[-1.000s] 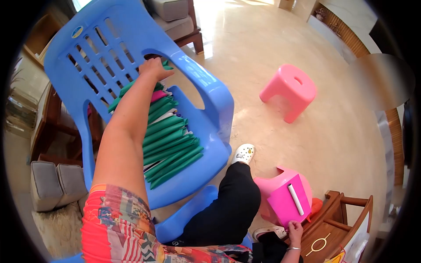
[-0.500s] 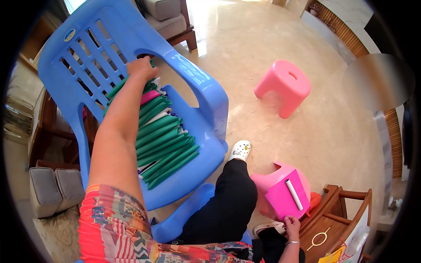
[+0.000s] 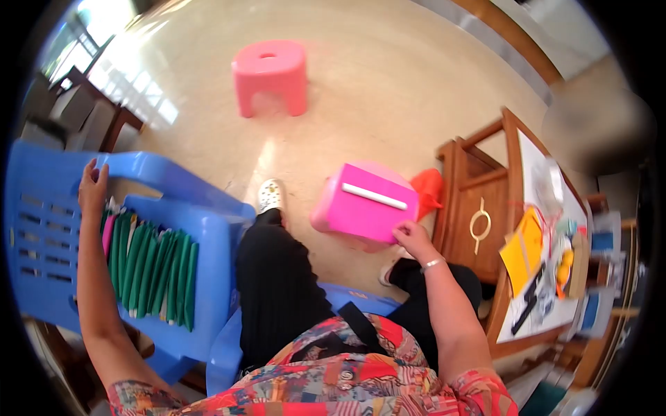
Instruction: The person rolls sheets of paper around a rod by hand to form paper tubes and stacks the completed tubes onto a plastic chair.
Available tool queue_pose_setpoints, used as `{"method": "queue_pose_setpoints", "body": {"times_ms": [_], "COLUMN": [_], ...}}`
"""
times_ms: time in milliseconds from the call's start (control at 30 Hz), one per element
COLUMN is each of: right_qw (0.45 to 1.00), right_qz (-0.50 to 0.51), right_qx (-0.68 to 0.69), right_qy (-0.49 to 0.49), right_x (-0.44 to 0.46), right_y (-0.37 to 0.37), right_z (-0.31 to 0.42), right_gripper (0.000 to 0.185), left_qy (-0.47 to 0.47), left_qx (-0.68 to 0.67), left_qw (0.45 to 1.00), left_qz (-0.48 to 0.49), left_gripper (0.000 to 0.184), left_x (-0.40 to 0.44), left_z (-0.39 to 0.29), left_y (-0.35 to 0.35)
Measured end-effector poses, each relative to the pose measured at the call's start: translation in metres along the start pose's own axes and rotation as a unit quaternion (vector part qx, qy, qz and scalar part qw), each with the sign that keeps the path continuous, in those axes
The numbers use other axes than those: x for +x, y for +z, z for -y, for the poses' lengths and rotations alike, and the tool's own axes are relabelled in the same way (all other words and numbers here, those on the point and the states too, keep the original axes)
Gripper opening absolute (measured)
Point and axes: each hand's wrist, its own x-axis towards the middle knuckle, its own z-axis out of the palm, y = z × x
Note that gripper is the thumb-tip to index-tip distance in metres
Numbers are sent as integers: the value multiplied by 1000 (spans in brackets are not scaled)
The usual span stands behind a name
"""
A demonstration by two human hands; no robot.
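Note:
My left hand (image 3: 93, 188) is raised over the blue plastic chair (image 3: 156, 173), near where its armrest meets the backrest. Its fingers are apart and nothing shows in them. Below it, a row of dark green rolls (image 3: 154, 267) lies on the seat, with a pink roll (image 3: 108, 234) at the far end and a few pale ones between. My right hand (image 3: 414, 240) has its fingertips pressed together at the near corner of a magenta sheet (image 3: 357, 216). This sheet lies flat on a pink stool (image 3: 321, 208), and a white stick (image 3: 374, 196) rests across it.
Another pink stool (image 3: 270, 76) stands farther out on the floor. An orange-red bag-like item (image 3: 428, 191) hangs beside the near stool. At right, a wooden table (image 3: 510, 166) carries a yellow sheet (image 3: 522, 249), a black tool (image 3: 531, 301) and clear plastic.
The view has turned right, bringing the table into sight. My left hand, earlier closed at the far end of the rolls, is now open above them. My right hand stays at the sheet's corner.

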Motion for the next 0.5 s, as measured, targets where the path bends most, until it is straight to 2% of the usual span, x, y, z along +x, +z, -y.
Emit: {"method": "queue_pose_setpoints", "body": {"times_ms": [33,100,200,267,300,400,500], "right_qw": [1000,997,984,971,961,965,957], "right_qz": [-10,-16,0,16,27,51,58], "right_qx": [-24,-76,-170,-231,-266,-254,-281], "right_qy": [-5,-22,-50,-61,-68,-40,-52], "right_x": [-3,-5,-18,-25,-27,-32,-40], "right_y": [-2,-2,-6,-11,-13,-14,-15], "right_z": [-2,-1,12,14,17,19,20], "right_gripper": [27,27,26,25,24,25,25], "left_qy": [53,147,255,299,322,353,417], "left_qx": [8,-59,-168,-174,-154,-84,1], "left_qw": [998,980,903,853,840,827,833], "left_qz": [38,124,302,390,408,430,365], "left_gripper": [53,47,39,34,33,35,47], "left_x": [-12,-43,-119,-173,-194,-254,-305], "left_z": [-52,-154,-311,-397,-426,-483,-496], "left_y": [5,21,61,98,118,172,227]}}
